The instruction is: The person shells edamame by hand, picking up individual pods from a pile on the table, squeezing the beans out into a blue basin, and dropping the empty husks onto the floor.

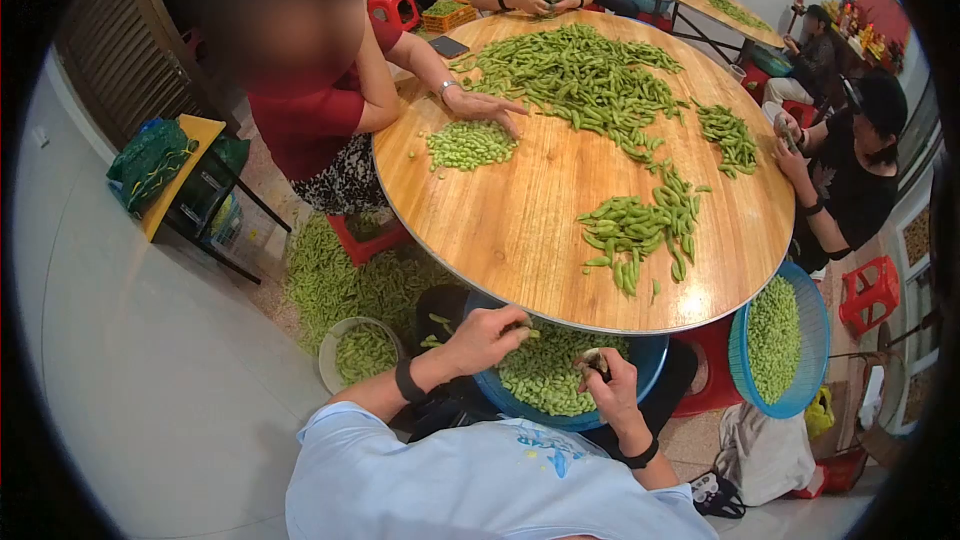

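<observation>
Over a blue basket [655, 370] of shelled green beans [545, 370], both my hands are raised near the table's front edge. My left hand [487, 338] has its fingers closed on a green pod, whose end shows by the fingertips. To the right, my right hand [608, 380] is closed round something small and dark at the thumb, too small to name. Green pods [640, 230] lie in a small heap on the round wooden table [480, 225] ahead of my hands.
A large pod heap [580, 75] covers the table's far part. A person's hand rests by a bean pile [470, 145] at left. Other people sit around. Pods cover the floor by a white bucket [330, 360]; another blue basket [822, 340] stands right.
</observation>
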A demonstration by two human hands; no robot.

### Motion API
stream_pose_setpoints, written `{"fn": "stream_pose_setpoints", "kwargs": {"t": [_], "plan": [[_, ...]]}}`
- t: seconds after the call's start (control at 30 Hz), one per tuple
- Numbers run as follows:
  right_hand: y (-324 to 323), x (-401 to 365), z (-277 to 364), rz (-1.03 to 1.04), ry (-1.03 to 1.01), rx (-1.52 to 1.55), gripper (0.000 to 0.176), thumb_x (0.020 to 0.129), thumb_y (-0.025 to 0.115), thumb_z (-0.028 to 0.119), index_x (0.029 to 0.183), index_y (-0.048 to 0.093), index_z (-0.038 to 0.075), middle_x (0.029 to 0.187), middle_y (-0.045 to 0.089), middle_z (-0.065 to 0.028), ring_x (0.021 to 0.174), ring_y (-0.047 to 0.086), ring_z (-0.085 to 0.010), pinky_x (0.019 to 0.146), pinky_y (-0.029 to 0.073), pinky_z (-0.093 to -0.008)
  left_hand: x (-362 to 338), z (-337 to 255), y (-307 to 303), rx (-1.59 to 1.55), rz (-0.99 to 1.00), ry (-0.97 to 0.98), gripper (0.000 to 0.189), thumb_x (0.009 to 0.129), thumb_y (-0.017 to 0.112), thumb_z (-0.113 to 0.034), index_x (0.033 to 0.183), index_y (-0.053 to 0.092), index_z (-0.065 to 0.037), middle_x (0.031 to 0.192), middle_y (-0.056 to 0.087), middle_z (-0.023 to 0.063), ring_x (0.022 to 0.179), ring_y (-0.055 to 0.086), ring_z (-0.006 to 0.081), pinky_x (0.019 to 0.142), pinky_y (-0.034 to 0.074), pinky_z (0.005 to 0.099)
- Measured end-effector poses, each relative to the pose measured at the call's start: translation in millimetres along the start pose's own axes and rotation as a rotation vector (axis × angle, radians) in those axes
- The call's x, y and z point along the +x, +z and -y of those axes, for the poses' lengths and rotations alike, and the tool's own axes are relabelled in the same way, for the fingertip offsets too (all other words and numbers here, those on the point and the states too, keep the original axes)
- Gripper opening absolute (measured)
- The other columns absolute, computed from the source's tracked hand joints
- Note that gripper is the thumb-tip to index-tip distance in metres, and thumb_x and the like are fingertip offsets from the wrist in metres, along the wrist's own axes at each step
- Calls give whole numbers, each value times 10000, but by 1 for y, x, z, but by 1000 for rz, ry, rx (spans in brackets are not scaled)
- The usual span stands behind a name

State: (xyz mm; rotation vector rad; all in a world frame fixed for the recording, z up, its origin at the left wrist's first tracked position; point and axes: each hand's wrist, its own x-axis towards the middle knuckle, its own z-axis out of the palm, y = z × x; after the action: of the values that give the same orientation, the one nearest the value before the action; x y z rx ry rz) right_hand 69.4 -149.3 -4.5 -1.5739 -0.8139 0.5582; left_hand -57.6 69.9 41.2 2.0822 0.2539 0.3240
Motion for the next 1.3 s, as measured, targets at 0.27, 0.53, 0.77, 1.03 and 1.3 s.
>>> {"fn": "stream_pose_setpoints", "kwargs": {"t": [0.27,0.53,0.77,1.03,1.3], "plan": [[-10,4,-2,-98,-4,-15,108,807,558,-28,912,582,-22,627,557,-27,528,531,-73,487,429,-235,-24,26,-36,80,-177,-206,159,831,622,-137,920,626,-6,699,616,166,622,637,264,578,491,343],[-10,4,-8,-157,25,-7,139,807,588,8,944,589,-10,630,566,-37,534,524,-83,505,431,-243,-31,30,-79,312,-171,-203,177,847,591,-116,959,640,12,709,638,172,634,660,245,581,499,336],[-40,49,28,-188,2,204,109,858,599,92,923,583,7,657,555,-23,572,502,-69,512,396,-234,142,-47,-158,272,-293,214,132,874,563,-88,961,604,2,589,566,32,511,564,136,508,450,288],[-57,74,-5,-248,61,396,109,872,595,123,918,592,24,680,533,12,603,496,-57,529,392,-229,125,74,-73,619,-221,287,99,820,610,-96,909,624,-54,692,575,182,644,586,331,605,467,404],[-39,64,3,-302,-18,196,148,860,598,97,976,585,7,710,555,-9,660,509,-80,581,416,-259,71,69,-28,49,-390,-25,132,840,617,-55,940,617,30,679,605,45,611,552,93,548,436,246]]}}
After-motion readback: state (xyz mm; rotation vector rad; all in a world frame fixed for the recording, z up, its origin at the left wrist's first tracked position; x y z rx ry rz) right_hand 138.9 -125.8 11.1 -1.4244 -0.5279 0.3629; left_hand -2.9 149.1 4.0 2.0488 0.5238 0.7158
